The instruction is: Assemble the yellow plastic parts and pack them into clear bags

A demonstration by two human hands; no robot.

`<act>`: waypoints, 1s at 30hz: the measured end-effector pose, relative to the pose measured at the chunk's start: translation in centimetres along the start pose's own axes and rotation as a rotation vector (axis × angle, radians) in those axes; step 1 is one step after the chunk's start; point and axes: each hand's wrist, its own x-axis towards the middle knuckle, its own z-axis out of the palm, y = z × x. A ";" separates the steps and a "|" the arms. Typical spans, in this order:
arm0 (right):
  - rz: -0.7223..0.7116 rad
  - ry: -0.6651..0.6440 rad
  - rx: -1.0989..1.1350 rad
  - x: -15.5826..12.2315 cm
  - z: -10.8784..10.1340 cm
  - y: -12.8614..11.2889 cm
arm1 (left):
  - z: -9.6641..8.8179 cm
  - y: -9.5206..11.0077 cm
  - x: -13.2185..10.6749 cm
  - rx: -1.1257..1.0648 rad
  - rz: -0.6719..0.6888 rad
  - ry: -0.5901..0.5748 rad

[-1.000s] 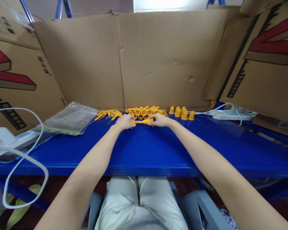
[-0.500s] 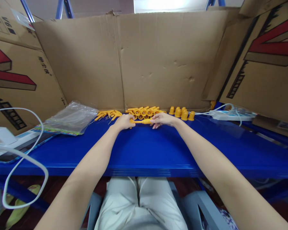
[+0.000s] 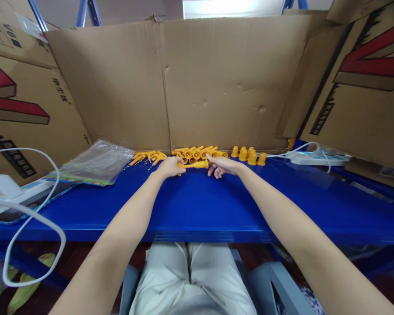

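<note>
My left hand (image 3: 171, 167) is closed on one end of a yellow plastic corkscrew (image 3: 197, 165), which lies sideways and points to the right. A ribbed stem shows beside my fingers, and a wider bell-shaped part forms its right end. Just right of that end is my right hand (image 3: 222, 166), its fingers apart and nothing in them; whether a fingertip touches the corkscrew I cannot tell. Behind the hands lies a stack of similar yellow corkscrews (image 3: 197, 154), bell openings facing me. To the left are several yellow handles with metal spirals (image 3: 156, 156). Several yellow bell-shaped caps (image 3: 252, 158) stand on the right.
The blue shelf top (image 3: 197, 205) has a cardboard sheet (image 3: 216, 83) upright along its back. A clear plastic bag (image 3: 95, 162) lies at left, near a white cable (image 3: 61, 236) and a phone (image 3: 16, 212). A white power strip (image 3: 318, 158) sits at back right.
My right hand has let go of the corkscrew's right end and moved slightly right, fingers spreading. The bell-shaped end now shows fully. My left hand keeps its hold, almost still.
</note>
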 end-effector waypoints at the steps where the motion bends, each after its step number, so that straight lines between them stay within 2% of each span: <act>1: -0.025 -0.007 0.026 -0.1 -0.2 0.0 | 0.0 0.0 0.0 0.000 -0.007 -0.002; 4: -0.099 -0.021 0.035 -0.2 -0.5 0.0 | 0.0 -0.1 0.1 -0.001 -0.016 -0.008; 11: -0.117 0.004 0.001 -0.3 -0.2 -0.3 | 0.0 -0.2 0.1 -0.005 0.002 0.009; 21: -0.022 0.000 0.002 -0.3 0.3 -0.5 | -0.2 0.0 -0.1 -0.037 0.033 0.036; 30: -0.005 -0.001 -0.013 -0.2 0.4 -0.4 | -0.2 0.0 -0.1 -0.025 0.038 0.042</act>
